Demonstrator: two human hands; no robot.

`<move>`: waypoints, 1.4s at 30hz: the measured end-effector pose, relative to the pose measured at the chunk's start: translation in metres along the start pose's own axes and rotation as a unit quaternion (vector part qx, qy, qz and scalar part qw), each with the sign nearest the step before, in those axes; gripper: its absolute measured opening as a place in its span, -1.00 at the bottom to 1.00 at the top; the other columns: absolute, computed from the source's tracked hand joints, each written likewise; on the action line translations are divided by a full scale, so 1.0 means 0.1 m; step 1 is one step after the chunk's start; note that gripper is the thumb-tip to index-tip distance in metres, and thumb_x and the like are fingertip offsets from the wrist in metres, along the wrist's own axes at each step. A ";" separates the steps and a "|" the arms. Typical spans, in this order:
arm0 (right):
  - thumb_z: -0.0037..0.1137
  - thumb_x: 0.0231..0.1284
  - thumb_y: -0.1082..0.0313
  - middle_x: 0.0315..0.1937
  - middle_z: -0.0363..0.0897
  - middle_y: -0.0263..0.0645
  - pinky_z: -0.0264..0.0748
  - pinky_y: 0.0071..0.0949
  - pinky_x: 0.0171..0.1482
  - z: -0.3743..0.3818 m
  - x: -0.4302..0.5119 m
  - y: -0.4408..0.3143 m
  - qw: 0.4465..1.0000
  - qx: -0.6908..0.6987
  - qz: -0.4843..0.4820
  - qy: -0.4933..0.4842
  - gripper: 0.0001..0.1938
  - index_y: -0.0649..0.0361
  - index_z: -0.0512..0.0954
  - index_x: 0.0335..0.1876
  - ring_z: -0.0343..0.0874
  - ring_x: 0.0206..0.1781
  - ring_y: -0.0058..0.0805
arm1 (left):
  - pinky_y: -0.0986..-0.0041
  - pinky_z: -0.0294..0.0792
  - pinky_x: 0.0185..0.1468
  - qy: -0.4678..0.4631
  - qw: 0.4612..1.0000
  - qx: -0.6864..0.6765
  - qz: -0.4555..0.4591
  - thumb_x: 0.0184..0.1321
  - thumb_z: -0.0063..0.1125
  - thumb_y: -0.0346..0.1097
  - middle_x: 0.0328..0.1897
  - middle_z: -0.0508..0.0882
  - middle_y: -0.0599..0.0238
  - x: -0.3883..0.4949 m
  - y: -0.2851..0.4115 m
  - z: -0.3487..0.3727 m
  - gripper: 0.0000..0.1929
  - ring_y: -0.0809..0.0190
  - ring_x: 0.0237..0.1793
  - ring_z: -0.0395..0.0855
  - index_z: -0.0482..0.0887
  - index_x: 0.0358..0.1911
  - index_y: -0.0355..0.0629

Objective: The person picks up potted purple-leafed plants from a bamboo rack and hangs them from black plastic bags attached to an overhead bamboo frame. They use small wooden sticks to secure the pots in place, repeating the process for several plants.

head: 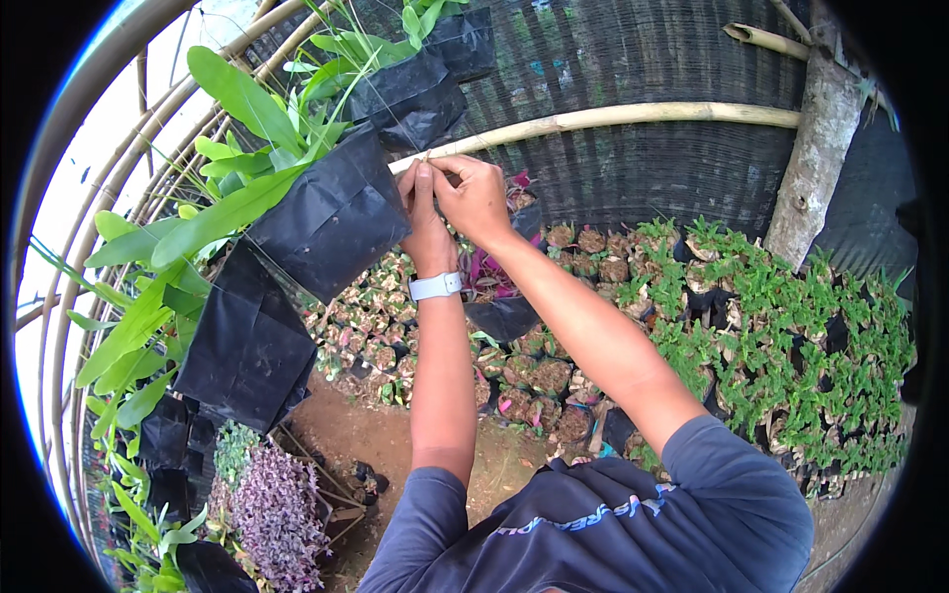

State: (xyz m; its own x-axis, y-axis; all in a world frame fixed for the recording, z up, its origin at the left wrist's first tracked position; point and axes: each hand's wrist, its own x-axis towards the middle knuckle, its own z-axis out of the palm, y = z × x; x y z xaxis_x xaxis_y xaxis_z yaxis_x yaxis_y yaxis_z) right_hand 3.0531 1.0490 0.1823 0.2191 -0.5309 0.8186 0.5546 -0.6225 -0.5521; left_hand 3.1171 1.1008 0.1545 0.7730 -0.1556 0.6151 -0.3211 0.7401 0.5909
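Observation:
My left hand, with a pale watch on its wrist, is raised beside the upper corner of a black plastic grow bag. My right hand meets it there, thumb and index finger pinched. Between the fingertips of both hands is a small, thin brownish piece, too small to identify. A bamboo pole runs just behind the fingers. Broad strap-like green leaves grow out of the bag, which hangs tilted in a row of similar bags. My fingers partly hide the bag's corner.
More hanging bags curve down the left. Potted ferns and small potted plants fill the ground beyond my arms. A tree trunk post stands by black shade netting. Purple-leaved plants sit lower left, beside bare soil.

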 end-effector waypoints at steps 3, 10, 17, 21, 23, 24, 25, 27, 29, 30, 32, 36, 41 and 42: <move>0.24 0.24 0.33 -0.30 0.75 0.03 0.64 -0.22 -0.19 -0.05 0.03 -0.05 0.999 -0.029 0.014 -0.032 -0.81 0.28 0.74 -0.17 0.77 -0.23 -0.01 | 0.45 0.47 0.27 -0.020 0.999 0.031 -0.006 0.45 0.26 -0.25 0.20 0.66 0.18 -0.03 0.08 0.01 -0.62 0.29 0.18 0.62 0.58 0.23 -0.29; 0.32 0.22 0.19 0.08 0.68 0.10 0.56 -0.17 0.22 -0.79 -0.13 -0.36 0.969 -0.159 0.003 -0.192 -0.58 0.29 0.67 0.12 0.68 0.14 0.03 | 0.27 0.23 0.53 -0.135 0.984 0.082 -0.081 0.31 0.33 -0.43 0.58 0.35 -0.07 -0.40 0.35 -0.40 -0.35 0.01 0.55 0.32 0.33 0.42 -0.47; 0.26 0.43 0.10 0.02 0.75 -0.23 0.62 -0.43 0.01 -2.73 -2.27 -1.07 0.930 -0.047 0.324 -0.165 -0.56 0.23 0.61 0.25 0.68 -0.09 -0.53 | 0.15 0.12 0.55 0.034 0.997 -0.044 -0.044 0.58 -0.14 -0.17 0.48 0.42 0.05 -0.62 1.11 -1.47 -0.56 0.11 0.46 0.36 0.37 0.38 -0.26; 0.24 0.34 0.19 -0.06 0.77 -0.14 0.61 -0.21 0.03 -3.72 -3.97 -1.92 0.833 -0.313 0.457 0.001 -0.67 0.16 0.67 0.12 0.73 -0.06 -0.24 | 0.16 0.50 0.09 -0.019 0.991 -0.124 0.047 0.51 0.10 -0.24 0.05 0.71 0.18 -0.63 1.27 -1.05 -0.76 0.17 0.05 0.63 0.62 0.12 -0.14; 0.26 0.21 0.20 -0.12 0.76 -0.06 0.61 -0.13 0.05 -4.09 -4.72 -2.60 0.722 -0.469 0.500 0.090 -0.75 0.11 0.73 -0.08 0.73 -0.05 -0.06 | 0.16 0.51 -0.01 -0.271 0.928 -0.254 -0.035 0.54 0.06 -0.18 -0.11 0.73 0.24 -0.87 1.25 -0.83 -0.75 0.20 -0.14 0.61 0.61 0.10 -0.13; 0.25 0.21 0.18 -0.15 0.77 -0.05 0.63 -0.15 0.04 -4.23 -5.05 -2.97 0.688 -0.477 0.510 0.198 -0.73 0.14 0.72 -0.07 0.75 -0.07 -0.08 | 0.16 0.51 -0.01 -0.257 0.932 -0.247 -0.063 0.54 0.06 -0.17 -0.11 0.73 0.24 -1.07 1.15 -0.69 -0.75 0.20 -0.14 0.61 0.61 0.10 -0.13; 0.25 0.21 0.19 -0.16 0.77 -0.04 0.64 -0.18 0.04 -4.33 -5.33 -3.32 0.630 -0.542 0.466 0.303 -0.71 0.19 0.72 -0.07 0.77 -0.09 -0.10 | 0.16 0.51 -0.01 -0.245 0.936 -0.237 -0.090 0.54 0.06 -0.17 -0.11 0.73 0.24 -1.26 1.06 -0.53 -0.75 0.20 -0.14 0.61 0.61 0.10 -0.13; 0.21 0.28 0.35 -0.19 0.77 -0.13 0.64 -0.34 0.02 -4.34 -5.78 -4.04 0.521 -0.607 0.303 0.517 -0.84 0.21 0.72 -0.13 0.76 -0.09 -0.34 | 0.16 0.51 0.00 -0.245 0.931 -0.231 -0.140 0.54 0.06 -0.17 -0.11 0.73 0.23 -1.56 0.86 -0.33 -0.75 0.20 -0.15 0.61 0.61 0.10 -0.14; 0.22 0.32 0.37 -0.28 0.71 -0.22 0.58 -0.44 -0.05 -4.45 -6.09 -4.69 0.335 -0.612 0.156 0.700 -0.89 0.24 0.65 -0.19 0.67 -0.20 -0.48 | 0.16 0.51 0.00 -0.253 0.925 -0.229 -0.169 0.54 0.05 -0.17 -0.11 0.73 0.23 -1.82 0.77 -0.13 -0.75 0.20 -0.15 0.61 0.61 0.10 -0.14; 0.22 0.33 0.37 -0.29 0.69 -0.25 0.57 -0.45 -0.06 -4.42 -6.24 -5.01 0.290 -0.625 0.111 0.716 -0.88 0.24 0.63 -0.18 0.64 -0.22 -0.50 | 0.16 0.51 0.00 -0.258 0.920 -0.232 -0.181 0.54 0.05 -0.17 -0.11 0.73 0.23 -1.93 0.73 -0.03 -0.75 0.20 -0.15 0.61 0.61 0.10 -0.14; 0.22 0.37 0.35 -0.32 0.63 -0.33 0.51 -0.49 -0.11 -4.28 -6.49 -5.55 0.203 -0.628 0.067 0.748 -0.88 0.24 0.61 -0.16 0.56 -0.25 -0.59 | 0.16 0.51 0.00 -0.269 0.911 -0.238 -0.205 0.54 0.05 -0.17 -0.11 0.73 0.22 -2.10 0.70 0.17 -0.74 0.20 -0.16 0.60 0.61 0.10 -0.15; 0.23 0.42 0.28 -0.34 0.65 -0.35 0.52 -0.51 -0.17 -4.47 -6.63 -6.35 0.187 -0.675 0.079 0.709 -0.80 0.27 0.63 -0.09 0.55 -0.29 -0.64 | 0.16 0.50 0.00 -0.264 0.907 -0.241 -0.223 0.54 0.05 -0.17 -0.10 0.73 0.22 -2.32 0.71 0.42 -0.74 0.20 -0.17 0.60 0.61 0.09 -0.15; 0.28 0.35 0.05 0.09 0.65 0.06 0.49 -0.21 0.25 -5.31 -6.50 -7.21 0.162 -0.746 0.119 0.635 -0.51 0.32 0.59 0.18 0.63 0.15 -0.07 | 0.16 0.50 0.00 -0.231 0.919 -0.225 -0.225 0.54 0.05 -0.17 -0.10 0.72 0.21 -2.43 0.75 0.50 -0.74 0.20 -0.17 0.59 0.61 0.09 -0.16; 0.28 0.34 0.01 0.17 0.59 0.07 0.44 -0.16 0.31 -5.47 -6.46 -7.36 0.111 -0.778 0.137 0.603 -0.44 0.32 0.55 0.24 0.56 0.22 -0.01 | 0.16 0.50 0.00 -0.222 0.923 -0.220 -0.225 0.54 0.05 -0.16 -0.10 0.72 0.20 -2.44 0.77 0.50 -0.74 0.20 -0.18 0.59 0.61 0.09 -0.16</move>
State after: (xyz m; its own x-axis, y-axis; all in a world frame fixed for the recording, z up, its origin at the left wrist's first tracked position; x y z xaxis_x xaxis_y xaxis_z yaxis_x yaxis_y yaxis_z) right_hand 2.0645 1.5355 -0.0268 -0.7309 0.2404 0.6387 -0.3563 0.6638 -0.6576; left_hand 2.8762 1.1627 0.0757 0.4416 -0.6931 0.5697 0.3072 0.7135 0.6298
